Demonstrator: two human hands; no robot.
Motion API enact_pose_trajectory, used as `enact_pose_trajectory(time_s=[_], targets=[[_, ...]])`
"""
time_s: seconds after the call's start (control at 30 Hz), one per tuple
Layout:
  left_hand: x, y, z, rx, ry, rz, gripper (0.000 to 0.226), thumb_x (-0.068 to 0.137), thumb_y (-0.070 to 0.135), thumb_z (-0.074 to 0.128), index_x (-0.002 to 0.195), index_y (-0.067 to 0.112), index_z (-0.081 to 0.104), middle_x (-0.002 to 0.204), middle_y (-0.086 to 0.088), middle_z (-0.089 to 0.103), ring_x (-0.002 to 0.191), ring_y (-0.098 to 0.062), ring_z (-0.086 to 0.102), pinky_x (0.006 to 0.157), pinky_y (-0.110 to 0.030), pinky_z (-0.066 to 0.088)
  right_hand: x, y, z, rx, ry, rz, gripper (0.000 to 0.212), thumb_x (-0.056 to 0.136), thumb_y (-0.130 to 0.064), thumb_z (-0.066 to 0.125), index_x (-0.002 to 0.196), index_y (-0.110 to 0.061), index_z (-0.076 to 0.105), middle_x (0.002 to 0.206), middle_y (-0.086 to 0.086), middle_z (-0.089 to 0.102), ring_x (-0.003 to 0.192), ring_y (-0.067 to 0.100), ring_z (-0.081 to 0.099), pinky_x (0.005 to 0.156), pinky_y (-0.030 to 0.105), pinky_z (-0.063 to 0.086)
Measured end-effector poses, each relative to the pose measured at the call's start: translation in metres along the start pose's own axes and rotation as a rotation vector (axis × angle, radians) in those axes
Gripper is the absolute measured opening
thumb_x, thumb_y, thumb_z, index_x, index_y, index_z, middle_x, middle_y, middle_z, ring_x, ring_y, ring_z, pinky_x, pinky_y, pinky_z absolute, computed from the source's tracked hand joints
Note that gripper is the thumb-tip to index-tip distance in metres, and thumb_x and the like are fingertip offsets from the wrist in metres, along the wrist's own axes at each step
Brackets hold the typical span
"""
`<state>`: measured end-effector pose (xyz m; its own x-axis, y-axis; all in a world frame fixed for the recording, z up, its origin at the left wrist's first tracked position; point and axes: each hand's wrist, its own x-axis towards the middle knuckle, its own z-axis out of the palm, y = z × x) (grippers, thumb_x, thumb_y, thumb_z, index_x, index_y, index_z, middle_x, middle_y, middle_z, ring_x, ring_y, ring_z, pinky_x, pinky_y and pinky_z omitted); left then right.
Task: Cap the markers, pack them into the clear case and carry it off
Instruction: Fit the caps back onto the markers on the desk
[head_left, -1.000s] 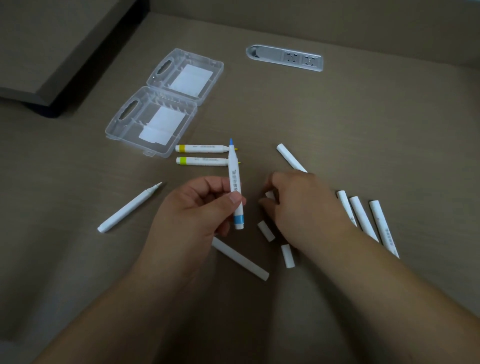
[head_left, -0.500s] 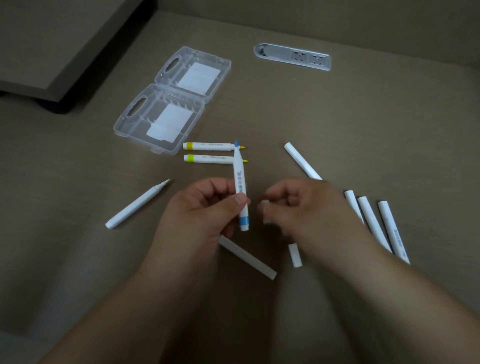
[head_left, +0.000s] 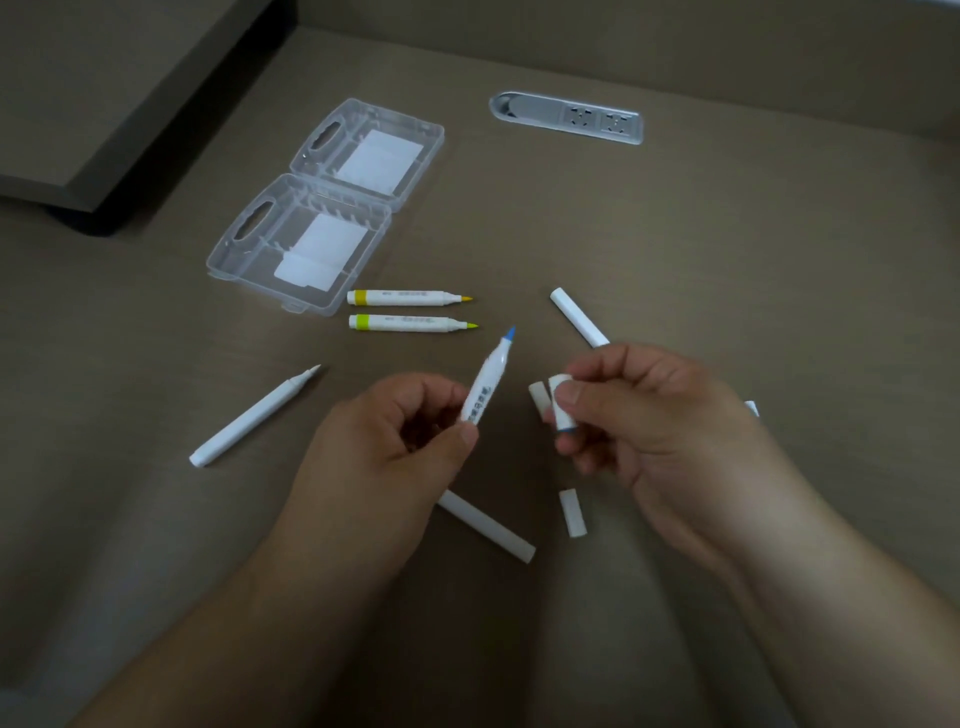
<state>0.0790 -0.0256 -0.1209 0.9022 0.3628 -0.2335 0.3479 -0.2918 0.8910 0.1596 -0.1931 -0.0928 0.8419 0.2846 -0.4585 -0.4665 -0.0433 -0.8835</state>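
Lower barrel of the blue-tipped marker (head_left: 487, 384) is buried in the left hand (head_left: 384, 457). Right hand (head_left: 654, 431) hides most of the cap (head_left: 560, 402) it pinches, plus the near end of a capped marker (head_left: 577, 317). Another marker (head_left: 751, 409) shows only a sliver. The marker under the left wrist (head_left: 493, 530) is half covered. Barrel print is unreadable. Forearms are cut off by the bottom edge.

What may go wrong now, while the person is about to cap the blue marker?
The blue marker tip is bare and close to the right hand, so ink may stain the fingers. The cap is only pinched and might slip. Two yellow markers lie uncapped on the table and could roll or mark it.
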Motion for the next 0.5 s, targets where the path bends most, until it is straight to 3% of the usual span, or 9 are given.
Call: enact_pose_trajectory(time_s=[0.17,0.27,0.33,0.43,0.5], targets=[[-0.003,0.002,-0.008,0.28,-0.03,0.163,0.022,0.083,0.031,0.062,0.085,0.053,0.058,0.096,0.037,0.053,0.085,0.01,0.053,0.067,-0.001,0.038,-0.001,-0.003,-0.013,-0.183,0.072,-0.221,0.015,0.087,0.001,0.066,0.088,-0.012,0.073,0.06,0.002,0.066,0.051,0.01,0.058,0.053,0.018,0.05],[-0.005,0.003,-0.009,0.332,-0.05,0.213,0.027,0.085,0.028,0.063,0.084,0.054,0.056,0.101,0.036,0.051,0.091,0.009,0.052,0.068,-0.003,0.039,-0.003,-0.004,-0.014,-0.301,0.03,-0.263,0.017,0.086,-0.004,0.067,0.086,-0.019,0.076,0.062,0.003,0.068,0.052,0.009,0.06,0.054,0.018,0.052],[-0.004,0.003,-0.009,0.36,-0.075,0.228,0.025,0.085,0.03,0.062,0.085,0.054,0.057,0.1,0.03,0.054,0.094,0.005,0.052,0.066,-0.01,0.039,-0.003,-0.003,-0.015,-0.407,0.015,-0.277,0.015,0.085,-0.013,0.07,0.084,-0.026,0.077,0.066,0.004,0.07,0.055,0.011,0.062,0.058,0.025,0.054],[-0.005,0.002,-0.009,0.398,-0.098,0.258,0.019,0.082,0.035,0.058,0.087,0.054,0.058,0.091,0.024,0.056,0.093,0.002,0.052,0.068,-0.013,0.037,-0.005,-0.002,-0.016,-0.53,-0.046,-0.283,0.008,0.082,-0.028,0.072,0.086,-0.033,0.078,0.077,0.009,0.073,0.072,0.032,0.067,0.069,0.046,0.056],[-0.005,0.002,-0.009,0.429,-0.115,0.289,0.017,0.081,0.038,0.054,0.09,0.053,0.059,0.086,0.024,0.055,0.093,0.002,0.051,0.069,-0.013,0.036,-0.005,-0.001,-0.016,-0.584,-0.102,-0.28,0.008,0.082,-0.032,0.072,0.087,-0.035,0.077,0.077,0.007,0.073,0.074,0.032,0.067,0.071,0.048,0.055]])
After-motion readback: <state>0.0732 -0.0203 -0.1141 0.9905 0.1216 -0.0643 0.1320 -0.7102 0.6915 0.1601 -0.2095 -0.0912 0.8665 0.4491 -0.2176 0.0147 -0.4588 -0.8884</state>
